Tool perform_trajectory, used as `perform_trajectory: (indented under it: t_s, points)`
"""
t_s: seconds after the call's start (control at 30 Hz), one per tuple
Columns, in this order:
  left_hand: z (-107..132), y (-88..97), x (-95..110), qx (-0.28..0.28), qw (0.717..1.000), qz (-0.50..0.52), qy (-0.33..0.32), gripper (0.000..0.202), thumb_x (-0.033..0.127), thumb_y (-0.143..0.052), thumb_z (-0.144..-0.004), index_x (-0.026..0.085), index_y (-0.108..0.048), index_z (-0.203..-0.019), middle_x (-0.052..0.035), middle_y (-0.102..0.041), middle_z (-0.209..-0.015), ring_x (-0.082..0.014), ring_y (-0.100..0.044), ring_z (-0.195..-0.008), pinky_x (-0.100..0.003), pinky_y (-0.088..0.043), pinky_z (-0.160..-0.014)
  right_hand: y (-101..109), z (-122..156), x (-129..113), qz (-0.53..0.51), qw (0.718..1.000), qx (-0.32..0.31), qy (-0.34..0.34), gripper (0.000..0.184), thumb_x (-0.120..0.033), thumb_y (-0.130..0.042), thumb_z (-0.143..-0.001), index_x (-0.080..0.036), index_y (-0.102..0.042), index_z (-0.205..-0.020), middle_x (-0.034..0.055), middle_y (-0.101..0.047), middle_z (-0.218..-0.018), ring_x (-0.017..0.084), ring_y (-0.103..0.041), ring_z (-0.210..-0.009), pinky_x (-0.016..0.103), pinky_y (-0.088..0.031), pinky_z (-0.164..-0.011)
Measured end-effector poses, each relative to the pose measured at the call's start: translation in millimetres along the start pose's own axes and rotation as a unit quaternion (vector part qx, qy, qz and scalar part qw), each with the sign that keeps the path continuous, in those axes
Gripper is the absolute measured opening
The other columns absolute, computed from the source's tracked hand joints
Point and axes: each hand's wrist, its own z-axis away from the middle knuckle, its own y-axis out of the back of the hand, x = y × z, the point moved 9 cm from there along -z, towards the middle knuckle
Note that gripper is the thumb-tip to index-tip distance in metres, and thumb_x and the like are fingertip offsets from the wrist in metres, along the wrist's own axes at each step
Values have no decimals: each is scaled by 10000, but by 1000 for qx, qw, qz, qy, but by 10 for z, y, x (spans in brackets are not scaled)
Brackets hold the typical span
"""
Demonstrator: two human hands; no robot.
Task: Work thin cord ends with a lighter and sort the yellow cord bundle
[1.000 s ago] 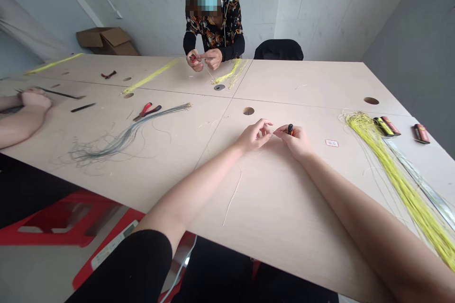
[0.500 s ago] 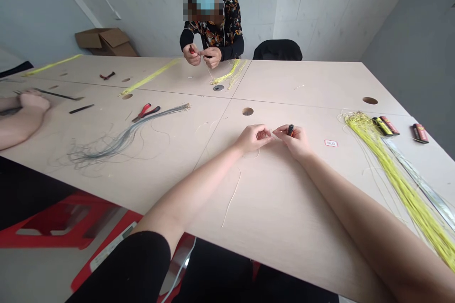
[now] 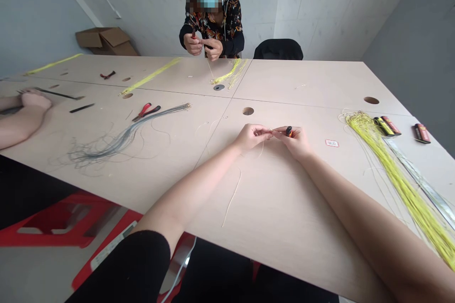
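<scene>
Thread [image 3: 262, 149], thin and pale, hangs in a short curve below the left hand [image 3: 251, 137], just above the table [image 3: 284, 208]. The left fingers pinch it; the right hand [image 3: 297, 143] grips a small black-ended tool [image 3: 289, 131], its fingertips touching the left ones, though whether they grasp the strand too I cannot tell. Taking that meeting point as the dial's centre, a loose strand [image 3: 233, 196] lies at 7 o'clock, a round hole [image 3: 248, 111] at 10, and a small label [image 3: 332, 143] at 3. Farther out, grey strands [image 3: 131, 135] spread at 9 beside red-and-black pliers [image 3: 145, 111], and a yellow bundle [image 3: 394, 165] stretches between 3 and 4. At 11 sits a masked co-worker [image 3: 232, 12].
</scene>
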Motion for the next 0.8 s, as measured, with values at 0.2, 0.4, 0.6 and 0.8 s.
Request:
perform_trajectory:
  t_s: [0.2,0.4,0.6,0.8]
  points:
    - [-22,16,-46,1,999,34,9,337,470,-707,-696,141,-726,-768,-52,-711,-733,-148,-630,-709,-268,-473,-679,10,7,-16,11,1000,9,6,231,-437,-681,-741,-216,-744,-730,36,-744,-819,232,-674,-865,352,-501,-820]
    - [-28,5,-103,-11,999,33,37,332,454,-712,-687,134,-729,-776,-51,-708,-721,-123,-595,-632,-233,-417,-557,-1,9,-5,15,1000,6,-3,246,-447,-690,-726,-209,-748,-745,41,-746,-832,242,-675,-888,359,-508,-827]
    - [-21,-4,-102,-16,997,60,44,317,414,-714,-683,118,-726,-797,-57,-707,-708,-118,-593,-625,-220,-413,-534,14,11,2,14,1000,19,-4,230,-425,-698,-727,-202,-750,-747,38,-746,-827,240,-678,-889,356,-509,-830]
    - [-15,-4,-91,-15,997,55,44,318,418,-716,-684,122,-710,-798,-54,-699,-713,-120,-601,-628,-221,-430,-535,41,3,37,26,999,32,-15,230,-422,-695,-718,-201,-751,-748,47,-749,-852,248,-678,-897,357,-509,-814]
